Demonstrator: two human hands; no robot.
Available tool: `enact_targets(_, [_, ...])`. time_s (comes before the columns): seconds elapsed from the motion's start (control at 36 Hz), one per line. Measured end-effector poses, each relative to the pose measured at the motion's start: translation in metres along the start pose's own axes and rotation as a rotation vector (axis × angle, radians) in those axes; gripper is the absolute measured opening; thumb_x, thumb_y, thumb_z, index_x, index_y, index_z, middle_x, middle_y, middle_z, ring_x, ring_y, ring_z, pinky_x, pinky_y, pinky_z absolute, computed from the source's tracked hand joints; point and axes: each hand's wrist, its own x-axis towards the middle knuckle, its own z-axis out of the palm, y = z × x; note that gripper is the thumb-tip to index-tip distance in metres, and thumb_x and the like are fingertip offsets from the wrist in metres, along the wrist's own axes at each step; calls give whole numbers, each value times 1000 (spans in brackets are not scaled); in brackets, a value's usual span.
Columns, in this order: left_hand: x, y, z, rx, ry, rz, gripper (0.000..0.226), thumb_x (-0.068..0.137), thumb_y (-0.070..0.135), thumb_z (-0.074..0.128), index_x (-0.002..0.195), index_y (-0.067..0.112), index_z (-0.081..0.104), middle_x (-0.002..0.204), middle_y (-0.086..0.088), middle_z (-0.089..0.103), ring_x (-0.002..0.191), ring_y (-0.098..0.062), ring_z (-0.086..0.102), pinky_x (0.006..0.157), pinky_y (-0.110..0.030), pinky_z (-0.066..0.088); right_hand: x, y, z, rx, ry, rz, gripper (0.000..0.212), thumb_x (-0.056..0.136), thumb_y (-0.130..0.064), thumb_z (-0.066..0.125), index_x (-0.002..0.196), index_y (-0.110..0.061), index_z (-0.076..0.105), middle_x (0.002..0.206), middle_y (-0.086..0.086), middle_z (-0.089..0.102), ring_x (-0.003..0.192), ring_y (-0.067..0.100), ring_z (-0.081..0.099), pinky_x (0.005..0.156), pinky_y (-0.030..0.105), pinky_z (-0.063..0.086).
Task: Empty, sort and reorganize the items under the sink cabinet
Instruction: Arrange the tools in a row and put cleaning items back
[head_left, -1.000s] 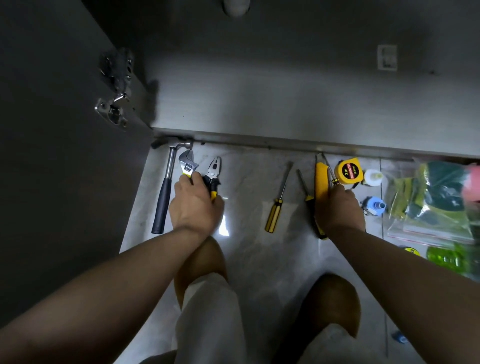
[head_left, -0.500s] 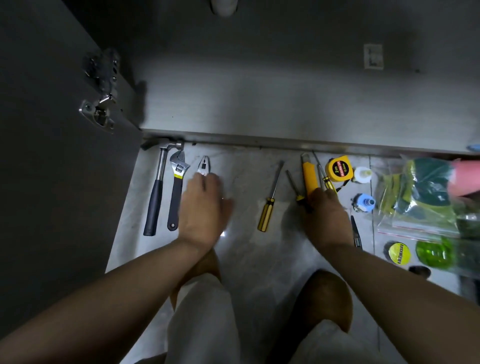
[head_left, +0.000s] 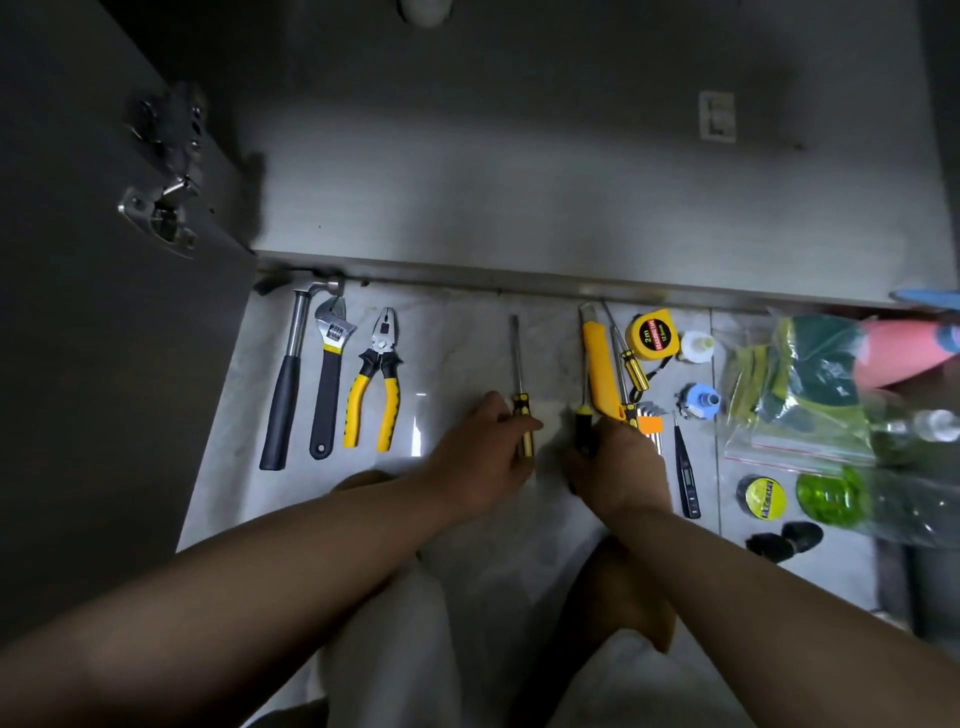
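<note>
Down on the floor (head_left: 457, 338) in front of the open cabinet (head_left: 519, 182), seen from the head camera, both hands are on screwdrivers. The left hand (head_left: 483, 457) has thumb and fingers curled onto the handle of the amber-handled screwdriver (head_left: 516, 358), and the right hand (head_left: 618, 467) is wrapped round the black-handled screwdriver (head_left: 583, 415), just beside the yellow utility knife (head_left: 597, 364). Here's what counts: both shafts run straight away from the person, tips toward the cabinet, handles toward the knees, parallel to the hammer (head_left: 283, 384), wrench (head_left: 328, 364) and pliers (head_left: 378, 374) lined up off to the left. There's bare floor between the pliers and the amber one, and the left hand is the nearer one to that gap, so a sideways slide that keeps the same heading looks like the call. Hard to read: the lower ends of both handles sit under the hands, the right hand's fingertips are out of sight, the hex keys (head_left: 650, 421) are partly covered by it, and the bagged sponges (head_left: 795, 395) at the right edge smear into blur.
</note>
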Motion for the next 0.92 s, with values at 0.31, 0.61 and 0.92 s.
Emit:
enact_targets(0.31, [-19,3,-33,-1002,79,-398,23,100,29,61,117,16,71,105,-4,75,85,-5,73,62,-19,57,-19,-50,10,539,-159,-215,14,83,-21,73,97,-22,71,85,-3,72,80,18,70,74,41,58])
enact_targets(0.61, [-17,-37,-40,-325,365,-450,29,96,12,60,123,11,52,109,-2,61,93,-11,54,63,-6,40,1,-54,27,71,-80,-84,36,93,-28,63,120,-14,44,117,11,53,99,32,61,87,48,55])
enact_targets(0.92, [-24,-39,-37,140,333,-309,46,90,21,64,133,19,48,122,-11,43,96,-33,60,70,-32,49,18,-87,42,-35,-140,-130,27,91,-24,59,113,-9,51,116,15,61,107,35,60,82,36,46])
